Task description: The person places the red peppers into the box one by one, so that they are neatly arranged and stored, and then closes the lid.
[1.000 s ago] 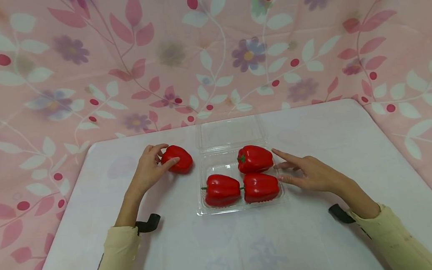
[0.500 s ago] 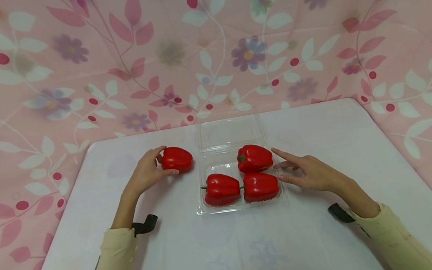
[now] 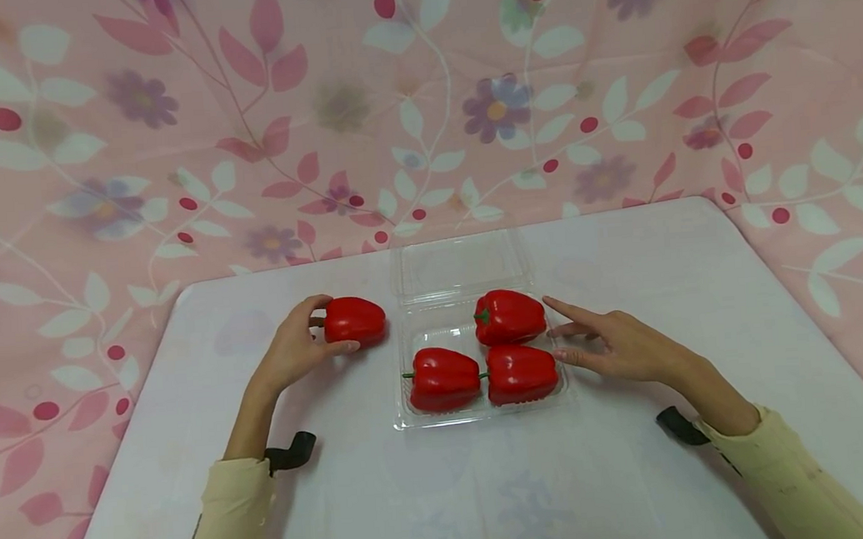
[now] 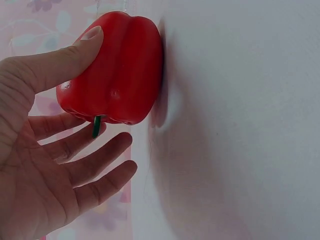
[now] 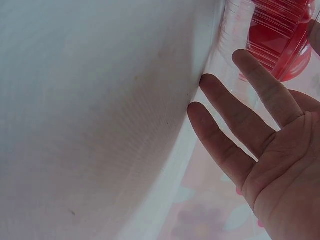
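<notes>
My left hand (image 3: 292,346) pinches a red bell pepper (image 3: 356,321) between thumb and forefinger, left of the clear plastic clamshell box (image 3: 412,419). In the left wrist view the pepper's green stem (image 4: 96,127) points back at the palm, and the other fingers hang loose below it. Inside the box lie three more bell peppers: one at the back right (image 3: 510,317), one at the front left (image 3: 443,380), one at the front right (image 3: 521,373). My right hand (image 3: 617,347) has its fingers extended at the box's right side; thumb and forefinger touch or nearly touch the rim.
The box's clear lid (image 3: 463,266) lies folded back toward the table's far edge. A white cloth covers the table (image 3: 642,488), and a pink floral curtain (image 3: 419,95) hangs behind it. Black wrist mounts stick out at both cuffs.
The pepper at my left hand has turned so its side runs lengthwise left to right. My left thumb has slid down to its near side. The right hand stays put.
</notes>
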Demonstrator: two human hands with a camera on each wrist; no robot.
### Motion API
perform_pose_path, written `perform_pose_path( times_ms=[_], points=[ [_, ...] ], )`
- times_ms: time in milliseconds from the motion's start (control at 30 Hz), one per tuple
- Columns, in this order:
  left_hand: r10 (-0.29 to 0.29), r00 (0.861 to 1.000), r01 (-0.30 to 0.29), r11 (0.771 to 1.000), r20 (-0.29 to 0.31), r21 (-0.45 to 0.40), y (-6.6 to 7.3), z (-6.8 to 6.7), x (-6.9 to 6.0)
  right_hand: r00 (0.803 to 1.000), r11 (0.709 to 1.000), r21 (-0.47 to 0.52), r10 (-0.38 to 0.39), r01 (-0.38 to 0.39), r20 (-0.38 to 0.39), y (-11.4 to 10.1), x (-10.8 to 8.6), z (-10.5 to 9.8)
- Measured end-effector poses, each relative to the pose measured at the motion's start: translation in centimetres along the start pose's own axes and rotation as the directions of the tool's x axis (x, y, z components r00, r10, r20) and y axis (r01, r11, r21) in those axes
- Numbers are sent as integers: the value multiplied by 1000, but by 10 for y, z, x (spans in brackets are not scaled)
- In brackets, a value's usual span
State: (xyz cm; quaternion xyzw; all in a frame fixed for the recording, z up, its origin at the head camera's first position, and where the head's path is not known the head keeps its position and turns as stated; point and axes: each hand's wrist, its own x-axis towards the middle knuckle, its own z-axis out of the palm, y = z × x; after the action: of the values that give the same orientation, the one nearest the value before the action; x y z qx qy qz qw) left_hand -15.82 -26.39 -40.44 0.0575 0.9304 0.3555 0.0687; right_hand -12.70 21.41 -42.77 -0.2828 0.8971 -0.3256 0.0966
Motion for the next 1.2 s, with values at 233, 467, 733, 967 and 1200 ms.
perform_pose_path(
  times_ms=[233,467,733,967,1200],
  points=[
    [-13,1000,13,1000,9,-23,1,-2,-2,1000,1000,-1,6,-6,-1,0,0,0],
    [-11,1000,10,999,-24,-45,1,-5,-7,1000,1000,-6,1,-1,-3,0,0,0],
    [29,997,-33,998,-77,-55,10,-11,-13,1000,1000,-14,7,-7,0,0,0,0],
    [56,993,-61,997,-104,-50,25,-13,-17,1000,1000,-2,-3,3,-3,-1,-1,0],
    [108,985,-118,991,-135,-68,45,-14,-22,1000,1000,0,-12,12,-5,-1,-1,0]
  ],
)
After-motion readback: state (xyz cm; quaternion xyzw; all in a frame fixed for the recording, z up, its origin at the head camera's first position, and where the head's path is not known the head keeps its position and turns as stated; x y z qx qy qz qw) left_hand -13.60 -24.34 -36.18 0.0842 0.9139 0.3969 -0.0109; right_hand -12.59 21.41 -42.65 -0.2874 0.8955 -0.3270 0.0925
